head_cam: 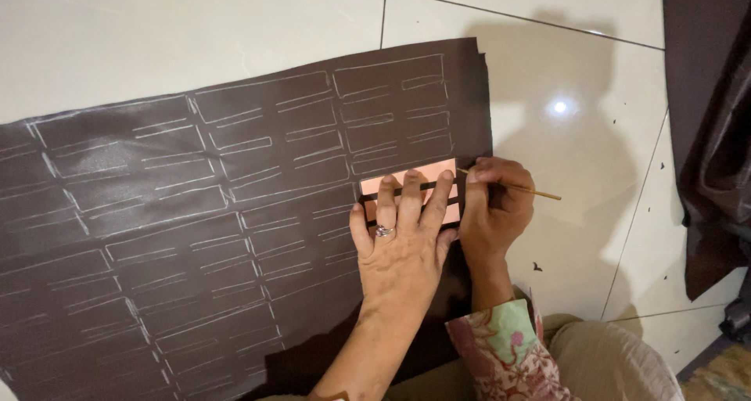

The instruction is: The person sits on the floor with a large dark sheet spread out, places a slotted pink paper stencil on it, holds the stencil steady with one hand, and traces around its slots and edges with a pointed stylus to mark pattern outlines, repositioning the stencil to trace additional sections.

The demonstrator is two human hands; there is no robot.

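We note a thin, flat, salmon-pink rectangular card template with slots cut in it (pixel 411 176), lying on a large sheet of dark brown cloth (pixel 156 237) spread over the glossy white tiled floor (pixel 195 33), near the cloth's right edge. We judge the template light and fairly stiff but easily bent or nudged sideways on the smooth fabric; it is best held by pressing flat from above, not by gripping an edge. The cloth looks soft and limp, and liable to wrinkle if dragged. The left hand (pixel 403 240) is opened wide and laid flat, fingers spread, pinning the template and the cloth beneath it; a ring sits on one finger. The right hand (pixel 493 205) is closed in a pinch around a slender yellowish marking stick (pixel 516 187), its tip at the template's right end. White chalk outlines of rectangles with inner bars (pixel 274 127) cover the cloth in rows. More dark fabric (pixel 704 135) hangs at the right.
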